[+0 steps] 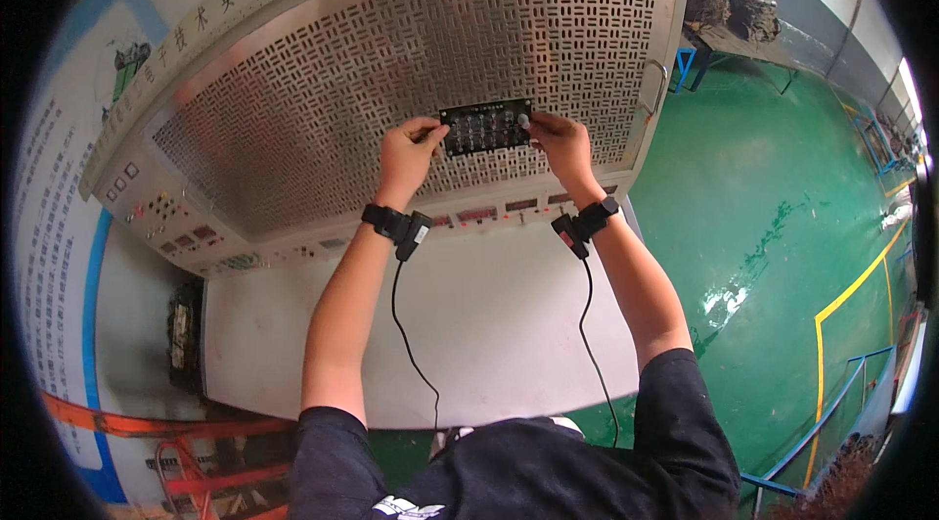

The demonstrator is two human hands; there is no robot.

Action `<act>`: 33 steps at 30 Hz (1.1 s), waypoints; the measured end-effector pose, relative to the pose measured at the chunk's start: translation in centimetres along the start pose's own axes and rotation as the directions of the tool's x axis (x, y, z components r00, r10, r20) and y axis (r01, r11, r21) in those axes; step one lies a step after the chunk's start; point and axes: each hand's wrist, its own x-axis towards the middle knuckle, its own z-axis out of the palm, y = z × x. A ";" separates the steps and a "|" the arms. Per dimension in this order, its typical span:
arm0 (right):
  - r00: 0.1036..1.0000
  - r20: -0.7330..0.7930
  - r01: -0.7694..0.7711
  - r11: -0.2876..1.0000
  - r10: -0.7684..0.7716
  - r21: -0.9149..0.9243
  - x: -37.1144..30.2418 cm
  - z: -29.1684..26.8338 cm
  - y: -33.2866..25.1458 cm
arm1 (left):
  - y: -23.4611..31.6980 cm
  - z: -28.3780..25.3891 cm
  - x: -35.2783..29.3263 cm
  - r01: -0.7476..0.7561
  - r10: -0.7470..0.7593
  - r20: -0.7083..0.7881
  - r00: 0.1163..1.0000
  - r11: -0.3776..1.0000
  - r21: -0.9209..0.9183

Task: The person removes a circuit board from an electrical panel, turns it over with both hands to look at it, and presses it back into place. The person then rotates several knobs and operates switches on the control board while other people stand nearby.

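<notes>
Both my arms reach out over the bench to a small black rectangular circuit module [486, 129] with rows of small round parts on its face. It rests against the slotted metal mesh panel [391, 60], low and right of the panel's middle. My left hand [409, 156] pinches the module's left edge between thumb and fingers. At its right edge my right hand [565, 143] is closed with the fingertips on the module, beside a small pale round part [523, 120]. Whether the module is fastened to the mesh I cannot tell.
A white bench top [489, 324] lies under my forearms. Along the panel's foot runs a control strip [479, 215] with red displays and sockets. A metal handle [657, 85] stands at the panel's right. Black cables hang from my wrist bands. Orange-red metal frames [186, 466] stand lower left.
</notes>
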 end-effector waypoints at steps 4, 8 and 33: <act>0.995 -0.024 0.093 0.995 -0.094 -0.037 1.0 0.8 1.3 | -2.7 0.6 2.3 -0.070 0.071 -0.035 0.997 0.997 0.015; 0.992 -0.012 0.125 0.984 -0.128 -0.124 2.0 0.0 1.9 | -4.3 1.8 3.3 -0.079 0.077 -0.051 0.996 0.996 -0.033; 0.996 0.078 0.069 0.966 -0.051 -0.250 4.0 -0.1 0.0 | -3.3 1.0 4.1 -0.255 0.260 0.015 0.966 0.933 0.255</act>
